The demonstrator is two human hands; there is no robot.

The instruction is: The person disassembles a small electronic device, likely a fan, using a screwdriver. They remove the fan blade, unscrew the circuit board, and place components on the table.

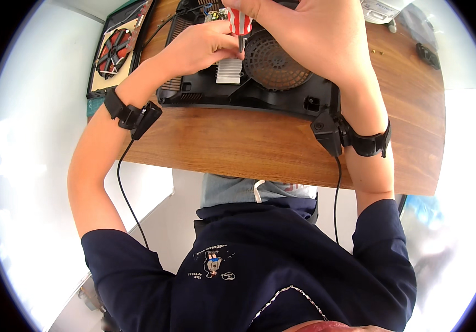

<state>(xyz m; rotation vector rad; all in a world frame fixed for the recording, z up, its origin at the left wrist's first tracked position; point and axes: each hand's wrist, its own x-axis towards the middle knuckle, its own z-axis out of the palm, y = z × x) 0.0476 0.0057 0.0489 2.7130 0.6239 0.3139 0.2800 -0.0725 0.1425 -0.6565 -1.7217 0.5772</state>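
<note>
A screwdriver (240, 23) with a red and white striped handle stands nearly upright, its tip pointing down into an opened black appliance base (232, 97). My right hand (318, 41) is closed around the top of its handle, partly beyond the upper edge of the view. Beside the shaft, my left hand (207, 47) has its fingertips pinched together low down near the tip; what they hold is hidden. Just below those fingers is a silver finned heat sink (229, 73). A round grille (275, 62) lies to its right, and part of a circuit board shows behind my left hand.
The base rests on a brown wooden table (221, 141). At the far left lies a black-framed panel (95, 77) with a red and black coil (114, 53). Small brass-coloured bits (378, 51) lie right, near a black object (427, 56). Cables hang from both wrist straps.
</note>
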